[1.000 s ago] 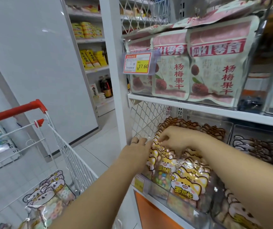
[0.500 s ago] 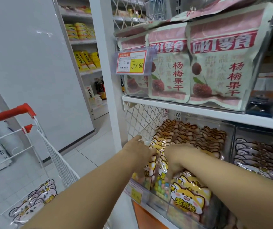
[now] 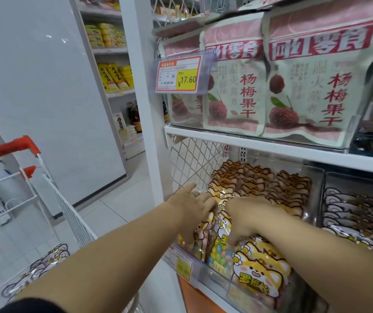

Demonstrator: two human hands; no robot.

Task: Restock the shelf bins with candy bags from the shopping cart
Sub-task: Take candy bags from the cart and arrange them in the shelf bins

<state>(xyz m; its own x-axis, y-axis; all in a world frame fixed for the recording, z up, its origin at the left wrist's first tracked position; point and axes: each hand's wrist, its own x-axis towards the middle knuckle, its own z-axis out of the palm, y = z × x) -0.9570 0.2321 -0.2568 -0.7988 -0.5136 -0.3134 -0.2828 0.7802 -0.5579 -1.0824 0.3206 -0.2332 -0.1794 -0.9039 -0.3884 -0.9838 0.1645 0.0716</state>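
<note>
Candy bags [image 3: 260, 274]: upright in shelf bin [image 3: 314, 175]; row runs front to back; spares [image 3: 45, 263] in cart [image 3: 68, 211], low left
Left hand [image 3: 192, 206]: flat against row; nearer cart
Right hand [image 3: 244, 220]: curled over front bags

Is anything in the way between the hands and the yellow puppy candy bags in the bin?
Nothing visible is in the way. The left hand and the right hand are both touching the candy bags inside the clear bin, with nothing between them.
</note>
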